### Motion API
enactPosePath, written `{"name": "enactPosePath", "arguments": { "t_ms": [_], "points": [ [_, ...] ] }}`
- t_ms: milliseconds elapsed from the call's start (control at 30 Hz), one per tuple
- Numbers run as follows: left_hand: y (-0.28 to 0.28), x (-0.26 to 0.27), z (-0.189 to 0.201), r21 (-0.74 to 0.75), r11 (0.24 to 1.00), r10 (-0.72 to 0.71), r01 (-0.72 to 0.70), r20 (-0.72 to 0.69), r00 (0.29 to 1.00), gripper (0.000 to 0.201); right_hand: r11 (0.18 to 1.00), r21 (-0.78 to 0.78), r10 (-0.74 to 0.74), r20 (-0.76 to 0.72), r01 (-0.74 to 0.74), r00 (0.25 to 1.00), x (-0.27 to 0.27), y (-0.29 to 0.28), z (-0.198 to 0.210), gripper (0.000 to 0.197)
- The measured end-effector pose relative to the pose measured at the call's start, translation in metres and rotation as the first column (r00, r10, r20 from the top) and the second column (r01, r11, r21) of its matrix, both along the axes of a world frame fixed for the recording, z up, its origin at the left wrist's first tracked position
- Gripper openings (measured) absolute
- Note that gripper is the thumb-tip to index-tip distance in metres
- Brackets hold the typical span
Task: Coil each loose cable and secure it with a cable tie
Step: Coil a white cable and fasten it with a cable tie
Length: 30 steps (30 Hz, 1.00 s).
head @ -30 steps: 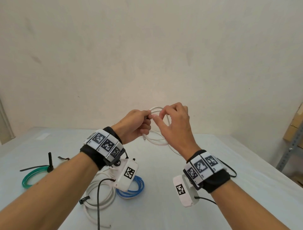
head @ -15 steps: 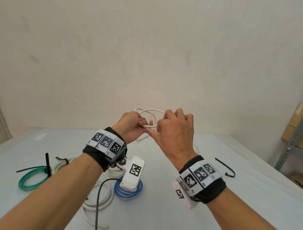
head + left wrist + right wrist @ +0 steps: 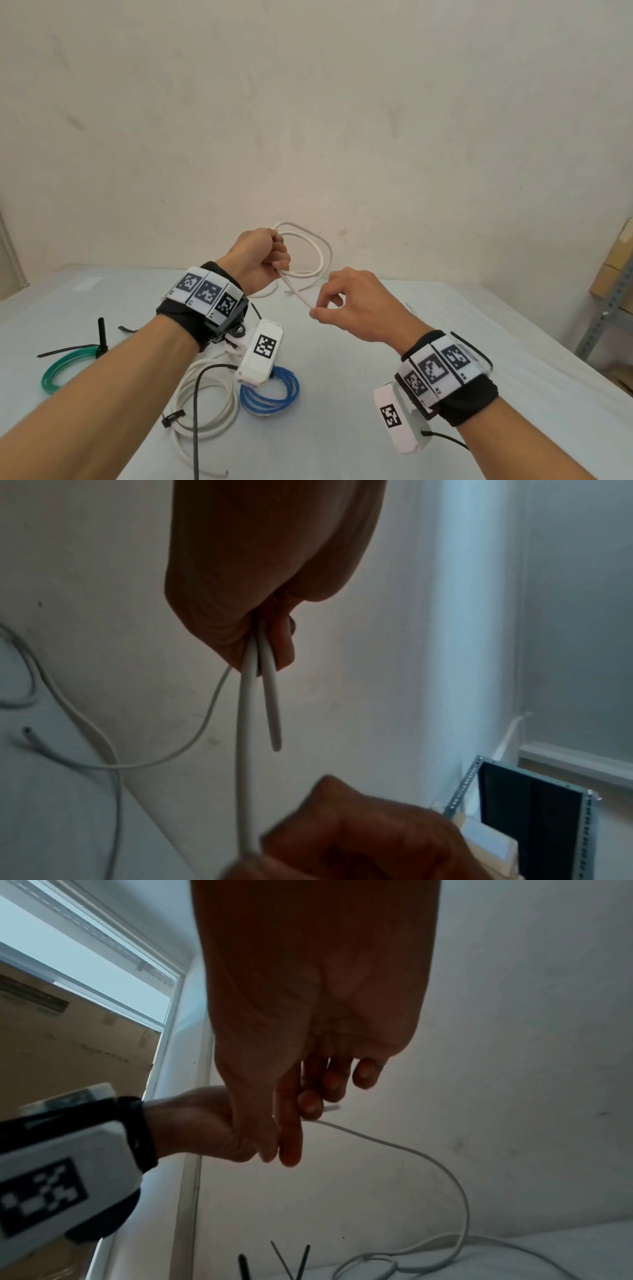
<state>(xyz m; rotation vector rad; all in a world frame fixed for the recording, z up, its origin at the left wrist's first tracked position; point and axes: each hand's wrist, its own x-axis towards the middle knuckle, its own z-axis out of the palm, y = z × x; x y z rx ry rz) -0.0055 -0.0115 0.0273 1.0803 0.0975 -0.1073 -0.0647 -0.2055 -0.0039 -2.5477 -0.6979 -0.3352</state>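
Note:
A thin white cable [image 3: 317, 251] is held up above the table in a couple of loops. My left hand [image 3: 263, 260] grips the loops in a fist; the left wrist view shows two strands [image 3: 253, 685] coming out of the fist, one ending free. My right hand [image 3: 346, 308] pinches a strand of the same cable [image 3: 394, 1144] between thumb and forefinger, lower and to the right of the left hand. The rest of the cable trails down onto the table [image 3: 359, 394]. Black cable ties [image 3: 287, 1264] lie on the table below the right hand.
On the table's left lie a green coil [image 3: 63, 368] with a black tie, a thick white coil [image 3: 205, 404] with a black tie, and a blue coil [image 3: 270, 390]. A metal shelf with cardboard boxes [image 3: 613, 274] stands at the right. The wall is close behind.
My right hand has drawn away from the left, down and to the right, pulling a strand out between them. The left hand has kept its grip on the loops, which stand wider.

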Motion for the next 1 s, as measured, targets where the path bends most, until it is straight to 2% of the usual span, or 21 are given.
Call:
{"name": "enactPosePath", "arguments": {
  "t_ms": [200, 300, 400, 567, 633, 733, 800, 867, 933, 1000],
  "points": [
    [0.002, -0.007, -0.010, 0.166, 0.985, -0.047, 0.040, 0.040, 0.998, 0.031, 0.994, -0.094, -0.054, -0.079, 0.046, 0.995, 0.015, -0.015, 0.010, 0.017],
    [-0.001, -0.010, -0.012, 0.211, 0.977, -0.024, 0.007, 0.081, 0.996, 0.031, 0.998, 0.043, -0.035, -0.153, 0.042, 0.988, 0.020, -0.019, 0.011, 0.018],
    [-0.007, -0.011, -0.015, 0.178, 0.984, 0.009, -0.029, 0.109, 0.994, 0.031, 0.981, 0.190, 0.019, -0.269, 0.033, 0.963, 0.019, -0.017, 0.010, 0.015],
    [-0.011, -0.014, -0.017, 0.164, 0.986, 0.012, -0.033, 0.129, 0.992, 0.032, 0.953, 0.298, 0.163, -0.371, -0.049, 0.914, 0.014, -0.015, 0.005, 0.017],
    [-0.005, -0.011, -0.014, 0.136, 0.990, 0.028, -0.044, 0.116, 0.993, 0.033, 0.958, 0.281, 0.172, -0.392, -0.060, 0.904, 0.012, -0.022, 0.004, 0.016],
    [0.007, -0.006, -0.012, 0.120, 0.991, 0.051, -0.061, 0.078, 0.996, 0.035, 0.989, 0.144, 0.097, -0.440, -0.037, 0.893, 0.013, -0.033, 0.003, 0.015],
    [0.009, -0.005, -0.016, 0.207, 0.978, 0.029, -0.040, 0.057, 0.998, 0.034, 0.998, 0.059, 0.010, -0.421, 0.016, 0.907, 0.018, -0.036, 0.003, 0.015],
    [0.004, -0.008, -0.021, 0.337, 0.941, -0.021, 0.002, 0.053, 0.998, 0.035, 0.994, 0.023, -0.094, -0.339, 0.108, 0.936, 0.027, -0.035, 0.005, 0.015],
    [-0.003, -0.013, -0.026, 0.413, 0.909, -0.077, 0.050, 0.049, 0.996, 0.035, 0.977, 0.121, -0.138, -0.275, 0.177, 0.952, 0.034, -0.030, 0.007, 0.014],
    [-0.009, -0.018, -0.026, 0.435, 0.895, -0.129, 0.095, 0.048, 0.991, 0.034, 0.915, 0.351, -0.105, -0.268, 0.198, 0.958, 0.037, -0.022, 0.007, 0.013]
  ]
}}
